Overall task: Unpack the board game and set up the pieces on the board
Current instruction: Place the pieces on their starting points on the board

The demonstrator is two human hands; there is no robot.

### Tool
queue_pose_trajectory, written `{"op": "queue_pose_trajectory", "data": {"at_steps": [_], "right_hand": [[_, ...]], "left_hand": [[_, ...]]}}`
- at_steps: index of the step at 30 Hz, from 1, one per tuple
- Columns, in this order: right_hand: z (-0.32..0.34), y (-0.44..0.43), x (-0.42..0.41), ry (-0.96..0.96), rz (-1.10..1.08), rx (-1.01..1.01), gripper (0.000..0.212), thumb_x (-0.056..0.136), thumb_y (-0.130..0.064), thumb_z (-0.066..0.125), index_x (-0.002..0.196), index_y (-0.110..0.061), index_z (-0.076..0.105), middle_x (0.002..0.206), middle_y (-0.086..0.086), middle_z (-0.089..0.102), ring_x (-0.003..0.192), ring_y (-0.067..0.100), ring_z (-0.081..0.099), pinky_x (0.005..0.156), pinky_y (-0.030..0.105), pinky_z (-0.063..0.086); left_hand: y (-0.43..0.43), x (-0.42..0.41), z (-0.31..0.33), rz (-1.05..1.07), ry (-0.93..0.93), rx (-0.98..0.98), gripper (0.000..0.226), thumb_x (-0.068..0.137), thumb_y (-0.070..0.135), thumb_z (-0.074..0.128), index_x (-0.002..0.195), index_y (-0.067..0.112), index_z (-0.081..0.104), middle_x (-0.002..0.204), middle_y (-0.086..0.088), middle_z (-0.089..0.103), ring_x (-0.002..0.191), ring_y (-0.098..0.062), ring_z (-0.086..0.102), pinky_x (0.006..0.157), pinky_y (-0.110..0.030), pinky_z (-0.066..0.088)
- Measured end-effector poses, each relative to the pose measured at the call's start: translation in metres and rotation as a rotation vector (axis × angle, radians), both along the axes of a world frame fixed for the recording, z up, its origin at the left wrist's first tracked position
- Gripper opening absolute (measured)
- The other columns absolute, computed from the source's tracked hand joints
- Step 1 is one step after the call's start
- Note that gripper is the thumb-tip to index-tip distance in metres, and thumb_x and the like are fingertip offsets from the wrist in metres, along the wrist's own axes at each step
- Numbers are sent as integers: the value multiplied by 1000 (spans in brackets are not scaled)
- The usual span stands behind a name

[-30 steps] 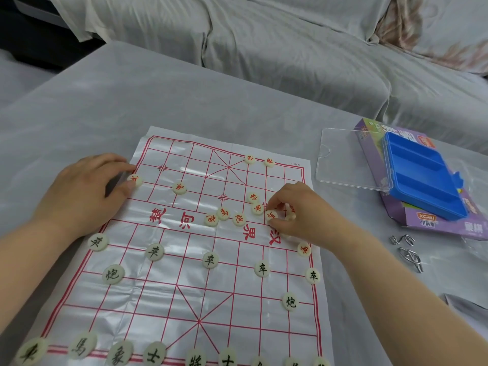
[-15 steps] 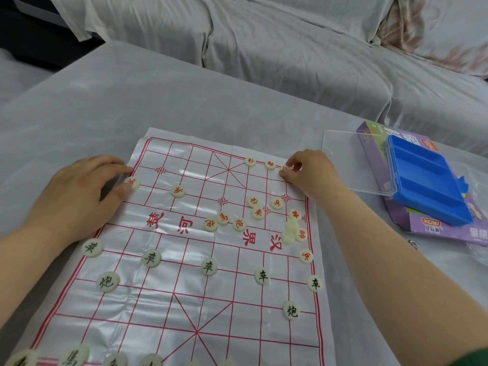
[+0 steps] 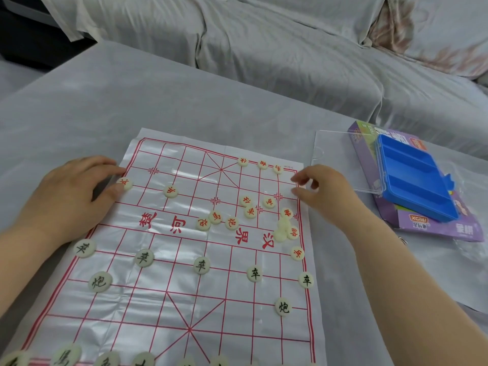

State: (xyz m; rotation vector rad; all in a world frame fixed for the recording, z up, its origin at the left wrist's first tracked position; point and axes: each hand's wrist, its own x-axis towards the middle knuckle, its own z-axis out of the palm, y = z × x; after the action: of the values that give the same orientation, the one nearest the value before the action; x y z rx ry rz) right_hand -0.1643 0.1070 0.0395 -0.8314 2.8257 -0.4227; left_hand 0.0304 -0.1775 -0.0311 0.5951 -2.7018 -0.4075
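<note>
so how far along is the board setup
Done: the red-lined plastic board sheet lies unfolded, the blue plastic tray sits empty, and the black-lettered round pieces stand in rows on the near side. In hand: the right hand hovers open at the far right corner beside three placed red-lettered pieces; the left hand rests on the sheet. Left: the loose red cluster mid-board.

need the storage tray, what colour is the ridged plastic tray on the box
Bright blue; the head view shows the ridged plastic tray best.
</note>
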Motion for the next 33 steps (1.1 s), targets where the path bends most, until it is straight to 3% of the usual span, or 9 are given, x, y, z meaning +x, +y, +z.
{"op": "queue_pose_trajectory", "data": {"at_steps": [6, 15, 21, 29, 33], "right_hand": [[-5, 24, 30, -191, 46, 52, 31, 90, -18, 52, 120, -24, 55, 104, -10, 46, 91, 5, 43, 79, 17, 36], [-11, 16, 26, -163, 76, 59, 32, 87, -26, 57, 119, -24, 55, 112, -5, 50, 90, 5, 43, 78, 16, 35], [-12, 10, 27, -124, 51, 86, 33, 85, -33, 59, 116, -21, 53, 99, -9, 45, 88, 8, 44, 74, 18, 35], [-15, 10, 26, -143, 22, 74, 30, 89, -26, 55, 118, -19, 54, 119, -1, 53, 91, 6, 41, 80, 16, 35], [-14, 10, 25, -166, 19, 58, 30, 90, -24, 54, 119, -20, 54, 123, -2, 51, 95, 5, 40, 84, 16, 35]], "left_hand": [[0, 0, -2, 4, 12, 17, 71, 78, 57, 26, 107, 4, 63, 114, -16, 59, 105, -40, 51, 88, -57, 41], [0, 0, -3, 16, -7, 22, 73, 76, 59, 24, 110, 7, 62, 118, -14, 57, 108, -39, 49, 91, -56, 40], [0, 0, 0, 14, -33, -3, 76, 75, 60, 21, 114, 8, 60, 120, -13, 56, 109, -37, 49, 91, -54, 39], [1, 0, -1, 18, -49, -9, 63, 79, 51, 30, 115, 8, 59, 121, -13, 56, 110, -37, 48, 92, -55, 39], [2, 0, 1, 11, -36, -7, 74, 76, 59, 23, 113, 7, 60, 119, -14, 57, 108, -38, 49, 90, -54, 39]]}}
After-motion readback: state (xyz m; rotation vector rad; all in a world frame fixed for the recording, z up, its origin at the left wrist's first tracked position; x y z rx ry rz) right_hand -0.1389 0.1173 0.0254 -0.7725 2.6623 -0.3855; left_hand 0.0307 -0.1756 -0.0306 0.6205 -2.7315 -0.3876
